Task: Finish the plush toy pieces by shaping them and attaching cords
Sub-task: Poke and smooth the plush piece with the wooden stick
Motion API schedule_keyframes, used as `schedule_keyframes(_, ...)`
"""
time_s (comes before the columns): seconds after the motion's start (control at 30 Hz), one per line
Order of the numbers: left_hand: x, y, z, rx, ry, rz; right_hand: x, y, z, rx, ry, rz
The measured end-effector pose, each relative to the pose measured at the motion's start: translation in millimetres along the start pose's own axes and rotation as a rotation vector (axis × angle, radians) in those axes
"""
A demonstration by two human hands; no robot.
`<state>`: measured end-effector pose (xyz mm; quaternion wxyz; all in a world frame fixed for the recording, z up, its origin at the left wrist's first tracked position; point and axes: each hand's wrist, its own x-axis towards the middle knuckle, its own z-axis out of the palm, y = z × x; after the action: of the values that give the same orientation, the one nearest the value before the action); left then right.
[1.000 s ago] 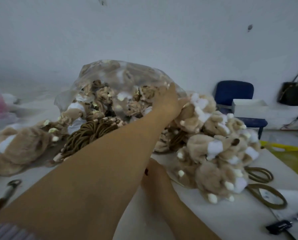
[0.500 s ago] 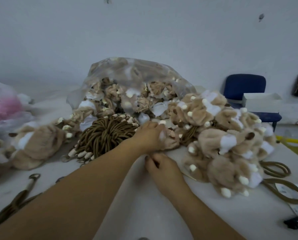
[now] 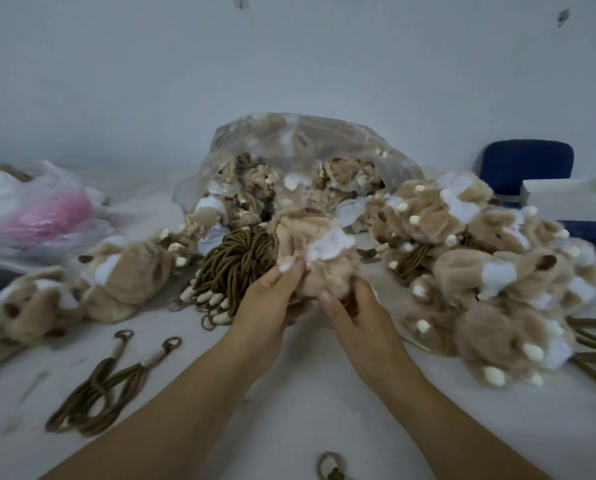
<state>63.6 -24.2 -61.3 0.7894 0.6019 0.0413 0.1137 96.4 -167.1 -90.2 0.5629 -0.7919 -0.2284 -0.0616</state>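
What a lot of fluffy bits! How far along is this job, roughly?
Probably early to midway. Done, it seems: the heap on the right, with cords running out from under it. In hand: one plush piece, held by the left hand and right hand. Left: a full bag of pieces and a thick bundle of cords unused.

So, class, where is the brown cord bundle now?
Head view, centre: the brown cord bundle sits before the clear bag, just left of the held plush piece.
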Motion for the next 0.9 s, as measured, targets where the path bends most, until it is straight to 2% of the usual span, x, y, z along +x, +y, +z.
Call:
schedule_keyframes(0.1, -17.4, -16.1, -9.3, -0.187, -0.031, -0.093, -5.2, -6.5, 3.3, 0.067, -0.054, -0.011)
schedule_keyframes(0.2, -21.7, -25.5, -8.8, -0.274, -0.070, -0.165, -4.9, -7.9, 3.1, -0.006, -0.008, -0.033)
schedule_keyframes(0.3, -20.4, -28.9, -10.1, -0.250, -0.158, -0.143, -2.3, -5.6, -1.3, -0.107, 0.052, -0.050)
schedule_keyframes(0.47, -14.0, -24.3, -16.2, -0.317, -0.185, -0.120, -4.1, -5.6, -1.7, -0.059, 0.056, -0.097)
schedule_keyframes(0.57, -9.9, -19.4, -18.9, -0.415, -0.169, -0.214, -11.2, -12.3, 3.6, 0.075, -0.036, -0.013)
schedule_keyframes(0.67, -5.0, -17.7, -22.5, -0.524, -0.170, -0.286, -5.2, -12.0, 2.4, 0.132, -0.045, 0.060)
schedule_keyframes(0.77, -1.1, -20.2, -27.3, -0.578, -0.152, -0.322, -0.5, -10.8, 0.1, 0.070, -0.038, 0.009)
schedule_keyframes(0.9, -1.4, -24.8, -27.9, -0.604, -0.223, -0.298, -6.5, -8.1, 4.1, -0.104, -0.072, -0.082)
